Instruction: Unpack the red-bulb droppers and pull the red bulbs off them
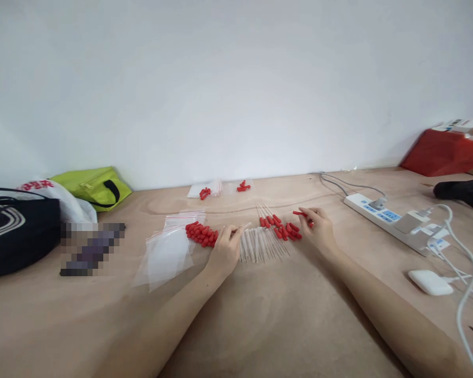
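My left hand [225, 249] is closed in a pinch, with the tip of a thin whitish stick [246, 226] showing at its fingertips. Below and beside it lies a row of thin, clear-looking sticks [258, 245]. A pile of small red caps [199, 234] lies just left of that hand. My right hand [318, 231] pinches a slim red piece [298, 213] that points left. Between the hands are thin sticks with red ends [270, 220] and a loose group of red pieces [289, 231].
Clear zip bags [167, 257] lie at left. Two bags with red pieces [205, 193] [243, 186] are near the wall. A power strip [378, 212] and a charger with white cables [431, 282] are at right. A black bag [21, 233] and a green bag [102, 189] stand left.
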Motion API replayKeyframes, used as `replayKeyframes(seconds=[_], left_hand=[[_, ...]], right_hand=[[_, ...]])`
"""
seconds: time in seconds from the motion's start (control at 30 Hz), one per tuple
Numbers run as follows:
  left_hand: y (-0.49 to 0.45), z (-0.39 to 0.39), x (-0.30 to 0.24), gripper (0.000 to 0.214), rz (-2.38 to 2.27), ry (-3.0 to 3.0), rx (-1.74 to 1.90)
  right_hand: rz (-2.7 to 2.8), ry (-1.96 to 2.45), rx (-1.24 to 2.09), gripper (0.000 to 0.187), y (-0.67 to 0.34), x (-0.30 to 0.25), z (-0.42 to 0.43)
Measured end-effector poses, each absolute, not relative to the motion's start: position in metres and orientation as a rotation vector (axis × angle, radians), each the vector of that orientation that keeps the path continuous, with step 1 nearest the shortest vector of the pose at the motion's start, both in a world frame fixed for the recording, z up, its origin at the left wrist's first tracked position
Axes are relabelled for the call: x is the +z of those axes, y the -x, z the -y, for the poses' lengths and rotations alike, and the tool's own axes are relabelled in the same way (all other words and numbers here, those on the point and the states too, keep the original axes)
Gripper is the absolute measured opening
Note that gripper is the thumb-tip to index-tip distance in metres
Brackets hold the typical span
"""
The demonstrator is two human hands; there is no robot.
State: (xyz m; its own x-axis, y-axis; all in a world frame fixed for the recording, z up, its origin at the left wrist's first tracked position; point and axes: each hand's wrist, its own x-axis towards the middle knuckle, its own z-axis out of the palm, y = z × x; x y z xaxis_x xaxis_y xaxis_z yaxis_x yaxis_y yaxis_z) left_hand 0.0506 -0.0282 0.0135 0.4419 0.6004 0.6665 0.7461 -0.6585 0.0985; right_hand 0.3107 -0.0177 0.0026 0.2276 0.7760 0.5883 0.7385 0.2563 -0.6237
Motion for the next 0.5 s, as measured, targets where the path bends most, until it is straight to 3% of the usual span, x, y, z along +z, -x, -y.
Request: replayKeyframes(seconds=[0.2,0.5], left_hand=[[-0.067,0.029,0.010,0.024,1.134,2.589,-1.041],[-0.069,0.040,0.008,0.016,0.971,2.800,-0.994]], right_hand=[[1.515,1.919,0.129,0.024,-0.326,0.010,0.018],[1.599,2.017,0.184,0.025,-0.324,0.007,0.018]])
